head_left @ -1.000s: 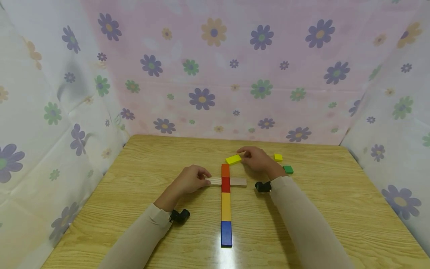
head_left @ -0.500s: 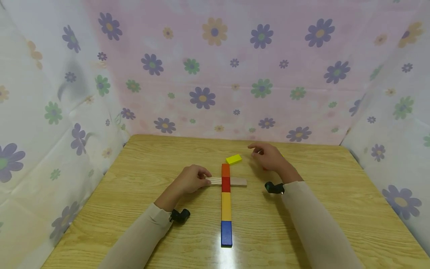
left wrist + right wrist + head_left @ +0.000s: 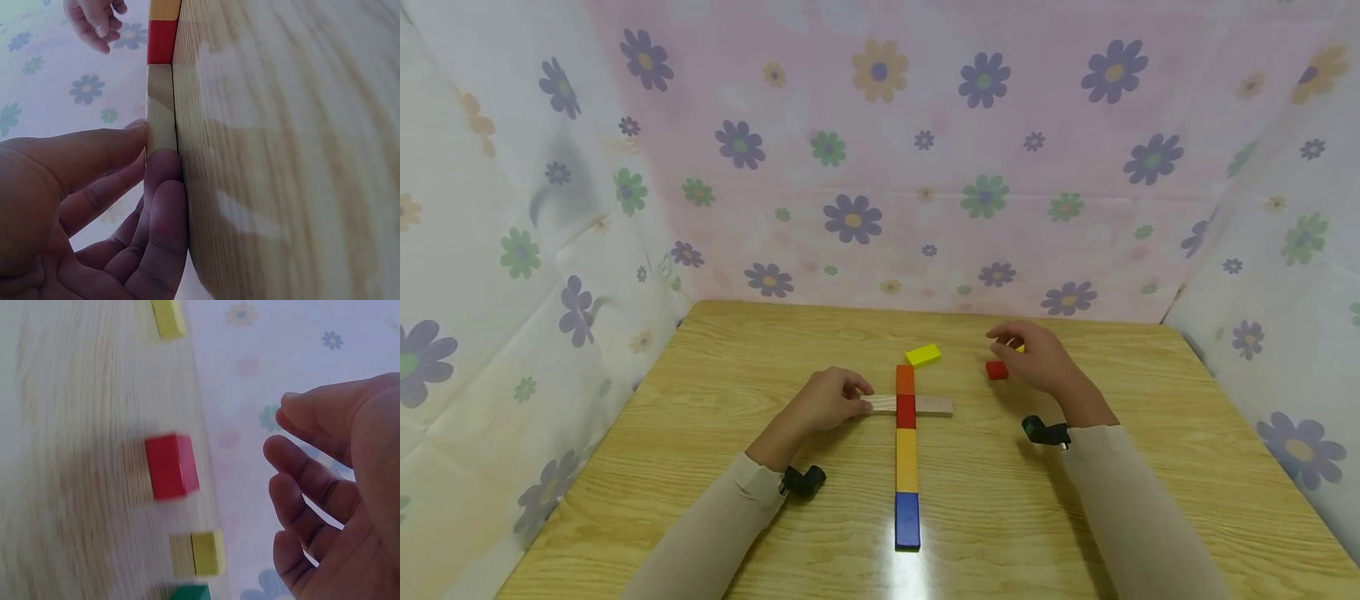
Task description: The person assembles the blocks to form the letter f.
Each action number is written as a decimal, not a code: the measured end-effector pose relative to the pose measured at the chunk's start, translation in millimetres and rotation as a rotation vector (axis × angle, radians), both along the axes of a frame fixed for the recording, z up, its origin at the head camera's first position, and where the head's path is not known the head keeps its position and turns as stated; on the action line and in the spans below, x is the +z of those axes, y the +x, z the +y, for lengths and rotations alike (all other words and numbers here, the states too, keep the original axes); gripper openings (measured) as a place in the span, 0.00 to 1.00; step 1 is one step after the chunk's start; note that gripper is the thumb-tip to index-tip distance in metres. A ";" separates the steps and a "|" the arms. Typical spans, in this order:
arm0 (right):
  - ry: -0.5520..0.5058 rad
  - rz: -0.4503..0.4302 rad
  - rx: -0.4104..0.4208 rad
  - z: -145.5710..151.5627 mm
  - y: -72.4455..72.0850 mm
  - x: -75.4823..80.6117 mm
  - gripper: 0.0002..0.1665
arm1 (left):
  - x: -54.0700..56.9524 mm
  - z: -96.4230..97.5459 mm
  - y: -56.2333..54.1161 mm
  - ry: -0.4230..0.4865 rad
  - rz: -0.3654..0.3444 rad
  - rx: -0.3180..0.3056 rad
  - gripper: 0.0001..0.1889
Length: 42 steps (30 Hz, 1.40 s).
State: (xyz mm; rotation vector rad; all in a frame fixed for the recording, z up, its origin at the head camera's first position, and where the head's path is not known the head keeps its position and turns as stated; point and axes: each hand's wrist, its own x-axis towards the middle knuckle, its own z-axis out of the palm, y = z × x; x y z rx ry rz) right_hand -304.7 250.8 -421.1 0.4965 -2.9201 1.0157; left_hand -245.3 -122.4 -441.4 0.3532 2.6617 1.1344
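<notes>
My left hand [image 3: 826,402] pinches the outer end of a plain wooden block [image 3: 883,403] between thumb and fingers; the left wrist view shows this block [image 3: 161,100] close up. It abuts the red block [image 3: 906,412] in the middle of a flat cross of blocks. A second plain block [image 3: 934,406] forms the right arm, an orange block [image 3: 906,379] the top, and amber [image 3: 907,460] and blue [image 3: 907,521] blocks the stem. Relaxed and holding nothing, my right hand [image 3: 1037,354] hovers near a loose red block [image 3: 996,370], which the right wrist view shows uncovered.
A bright yellow block [image 3: 923,355] lies slanted just beyond the orange one. In the right wrist view, a small yellow block [image 3: 207,553] and a green block [image 3: 190,592] lie near the loose red one. Flowered cloth [image 3: 850,167] rises behind the table.
My right hand has left the slanted yellow block and moved right, uncovering the loose red block and now covering the green and small yellow ones. My left hand has stayed put.
</notes>
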 end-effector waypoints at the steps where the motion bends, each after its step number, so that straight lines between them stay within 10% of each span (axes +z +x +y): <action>1: 0.008 0.004 -0.005 3.1 1.6 -0.1 0.19 | 0.8 0.3 0.3 0.003 -0.002 0.001 0.11; 21: 0.185 0.122 -0.006 42.1 4.1 -24.4 0.28 | 2.7 0.1 1.3 -0.003 -0.008 0.005 0.11; 42: 0.200 0.030 -0.024 36.0 -4.7 -31.3 0.20 | 3.2 1.2 2.7 0.008 -0.019 0.008 0.11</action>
